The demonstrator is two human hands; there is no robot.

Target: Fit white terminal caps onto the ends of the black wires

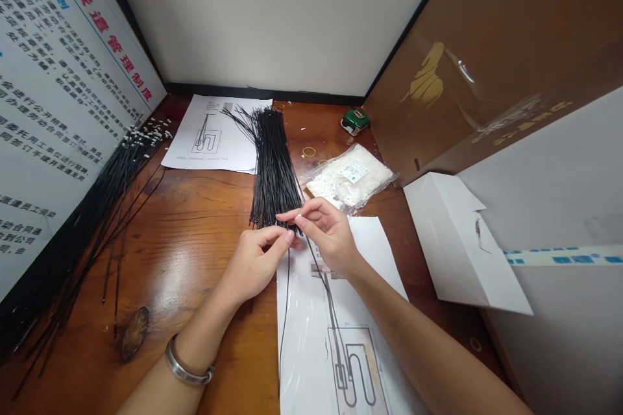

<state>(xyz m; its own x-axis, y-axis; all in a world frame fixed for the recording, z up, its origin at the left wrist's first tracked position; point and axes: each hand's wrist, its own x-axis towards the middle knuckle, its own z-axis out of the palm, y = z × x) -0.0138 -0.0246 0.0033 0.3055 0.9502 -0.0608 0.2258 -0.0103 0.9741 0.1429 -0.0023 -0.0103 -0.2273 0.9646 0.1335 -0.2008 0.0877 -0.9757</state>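
My left hand (260, 259) is closed in a pinch, thumb against forefinger, on a thin black wire (287, 298). The wire hangs below the fingers over a printed sheet. Just to the right, my right hand (331, 233) pinches a small white piece (298, 220), whose exact shape is too small to make out. The fingertips of both hands nearly meet. Directly behind them lies a thick bundle of black wires (272, 162), its near ends by my fingers. A clear bag of small white pieces (350, 174) rests beyond my right hand.
A printed drawing (302, 350) lies under my hands, another sheet (195, 133) at the back. More white-tipped black wires (111, 188) lie along the left board. A green tape measure (355, 120) sits back right, near a white folded box (452, 240). Panels enclose the wooden table.
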